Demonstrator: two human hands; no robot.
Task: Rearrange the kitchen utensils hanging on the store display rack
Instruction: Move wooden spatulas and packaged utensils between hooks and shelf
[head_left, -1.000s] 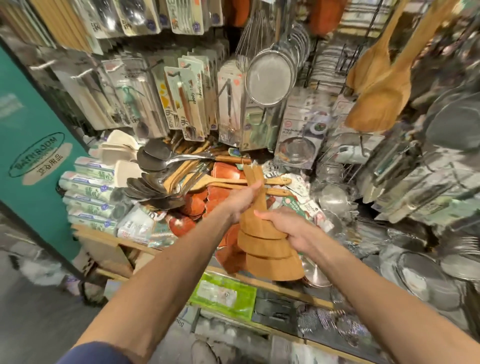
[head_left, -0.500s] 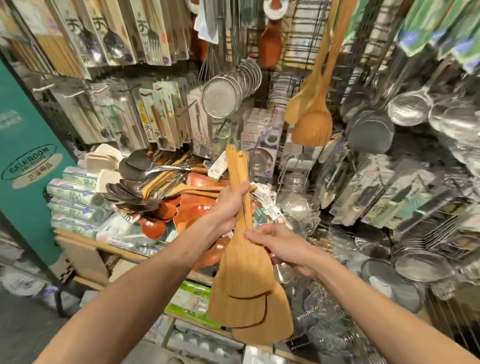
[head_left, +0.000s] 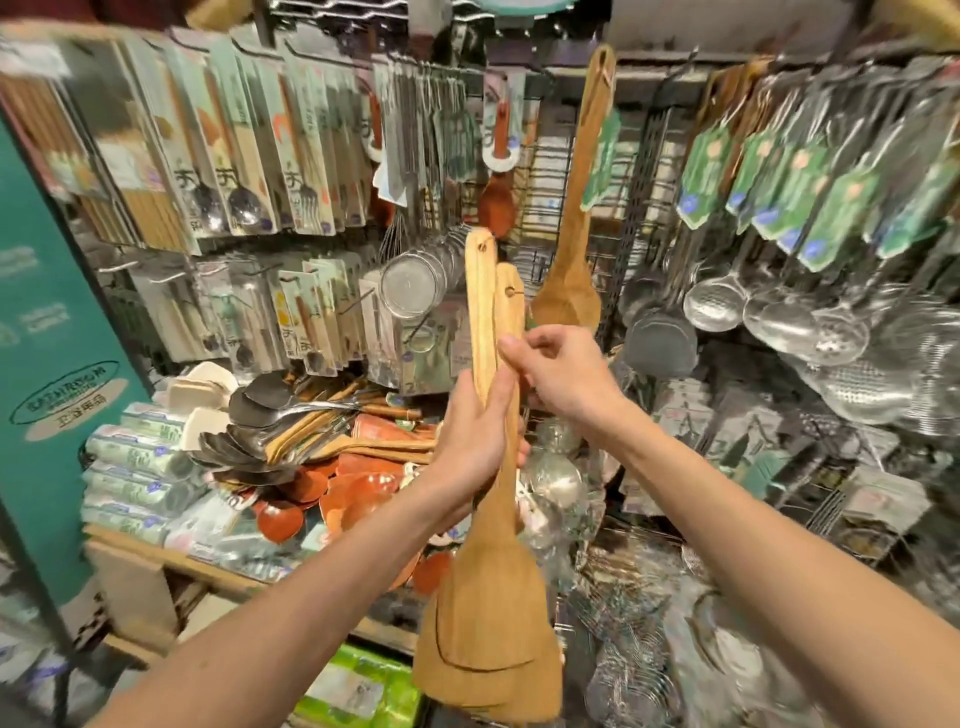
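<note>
My left arm (head_left: 291, 597): one, bare along all that shows, from the lower left edge of view up to the wrist. My right arm (head_left: 753, 525): one, likewise bare, from the lower right edge to the wrist. My left hand (head_left: 475, 441): bare, back showing. My right hand (head_left: 566, 376): bare, knuckles showing.

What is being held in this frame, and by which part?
A bunch of wooden spatulas, blades down. The left hand grips their handles at mid-length; the right hand pinches the handles just above it.
</note>
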